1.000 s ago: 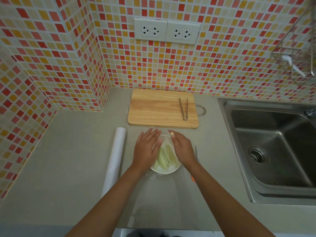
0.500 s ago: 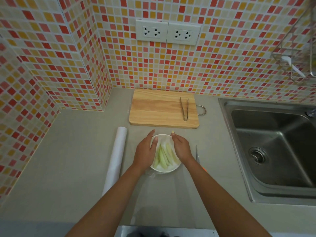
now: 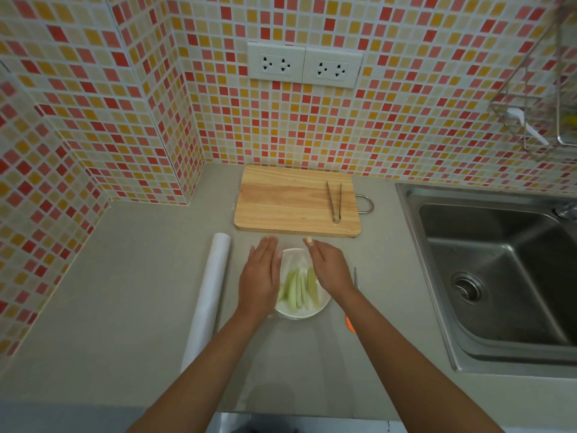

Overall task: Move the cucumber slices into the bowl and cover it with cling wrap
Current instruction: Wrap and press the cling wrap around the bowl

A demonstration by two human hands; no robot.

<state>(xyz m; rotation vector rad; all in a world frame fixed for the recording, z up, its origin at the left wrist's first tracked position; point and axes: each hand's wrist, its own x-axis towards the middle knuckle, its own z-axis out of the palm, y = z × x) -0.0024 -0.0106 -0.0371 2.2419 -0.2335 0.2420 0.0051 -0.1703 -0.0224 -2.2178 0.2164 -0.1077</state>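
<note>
With the cucumber slices [image 3: 299,288] in the bowl [image 3: 293,312] at lower centre, I judge I'm sealing wrap: left hand [image 3: 260,276] and right hand [image 3: 330,270] flat, grasping nothing. Next, press edges down.

Home kitchen: tiled wall [image 3: 406,120], sink [image 3: 499,276], chopping board [image 3: 287,201]

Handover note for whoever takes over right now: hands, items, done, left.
Left hand: open, flat, palm down on the left rim of the bowl.
Right hand: open, flat on the right rim; holds nothing.
Cucumber slices: all in the bowl; cutting board bare except the tongs.
Cling wrap roll: on the counter left of the bowl. A clear sheet seems to lie over the bowl and toward the counter's front edge.
Knife: right of the bowl, partly hidden.
Done: slices moved.
Left: press the wrap down around the rim.
</note>
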